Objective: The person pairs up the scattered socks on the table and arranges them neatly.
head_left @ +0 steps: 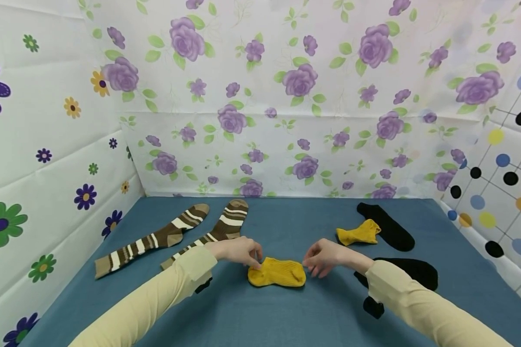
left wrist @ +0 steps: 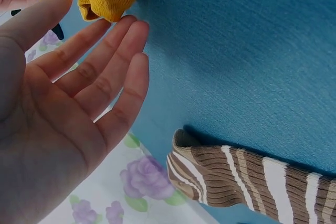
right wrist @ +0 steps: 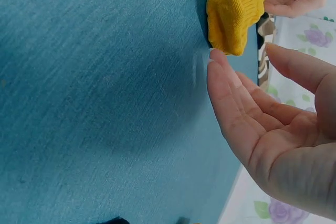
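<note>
A yellow ribbed sock [head_left: 278,273] lies folded at the middle of the blue table. At its left end is my left hand [head_left: 239,251], fingertips right at the fabric edge, thumb held apart from them in the left wrist view. My right hand [head_left: 323,259] is beside the sock's other end, its fingers [right wrist: 226,85] loosely extended and the thumb apart, holding nothing. Another yellow sock [head_left: 359,233] sits at the right, overlapping a black sock [head_left: 388,229].
Two striped brown socks, one farther left [head_left: 152,241] and one nearer [head_left: 227,221], lie behind my left arm. A second black sock [head_left: 412,272] is partly hidden under my right forearm. Patterned cloth walls [head_left: 260,144] border the blue table [head_left: 243,318].
</note>
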`<state>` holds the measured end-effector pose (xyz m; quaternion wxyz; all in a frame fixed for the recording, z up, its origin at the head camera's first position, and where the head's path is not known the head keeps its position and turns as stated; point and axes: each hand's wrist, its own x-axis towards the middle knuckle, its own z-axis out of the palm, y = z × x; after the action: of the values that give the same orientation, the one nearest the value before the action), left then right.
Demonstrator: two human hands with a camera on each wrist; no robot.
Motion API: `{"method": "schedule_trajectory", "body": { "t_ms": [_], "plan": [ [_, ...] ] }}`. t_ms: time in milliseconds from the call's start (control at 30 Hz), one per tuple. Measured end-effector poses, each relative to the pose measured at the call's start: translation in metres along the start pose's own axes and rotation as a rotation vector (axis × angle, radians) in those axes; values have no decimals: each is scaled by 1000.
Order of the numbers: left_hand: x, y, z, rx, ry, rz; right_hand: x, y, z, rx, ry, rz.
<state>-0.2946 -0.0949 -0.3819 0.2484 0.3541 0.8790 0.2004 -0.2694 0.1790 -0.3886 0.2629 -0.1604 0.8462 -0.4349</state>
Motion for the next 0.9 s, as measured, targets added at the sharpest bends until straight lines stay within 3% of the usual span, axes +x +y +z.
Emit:
{"method": "schedule_trajectory", "body": {
  "t_ms": [700, 900],
  "plan": [
    [3, -1, 5, -18, -14, 4, 2, 1, 11, 56, -61, -25],
    [2, 0, 7, -95, -15, -25, 3, 0, 14, 103, -42, -17]
  ]
}}
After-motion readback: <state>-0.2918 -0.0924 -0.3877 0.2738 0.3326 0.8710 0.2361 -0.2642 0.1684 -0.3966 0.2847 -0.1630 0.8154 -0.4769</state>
